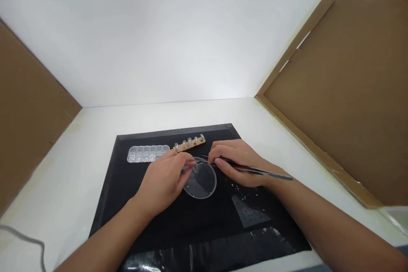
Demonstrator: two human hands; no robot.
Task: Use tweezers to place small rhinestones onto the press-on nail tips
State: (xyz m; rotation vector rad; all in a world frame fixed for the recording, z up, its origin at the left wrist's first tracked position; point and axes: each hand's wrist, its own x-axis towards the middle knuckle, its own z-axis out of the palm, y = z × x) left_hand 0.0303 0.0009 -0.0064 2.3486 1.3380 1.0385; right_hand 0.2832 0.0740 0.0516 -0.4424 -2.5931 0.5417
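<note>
My right hand (237,162) pinches a pair of metal tweezers (255,170); their tips point left, above the rim of a clear round dish (200,180) on a black mat (178,221). My left hand (165,178) rests at the dish's left edge, fingers closed on something small and clear that I cannot make out. A clear compartment box (146,153) with tiny pieces lies behind my left hand. A small wooden strip (190,143) carrying several clear little cylinders lies beside it.
Tiny loose pieces (237,187) and a clear triangular bag (250,214) lie on the mat right of the dish. Brown cardboard walls (344,93) stand at both sides on a white table (63,187). A grey cable (28,242) crosses the front left corner.
</note>
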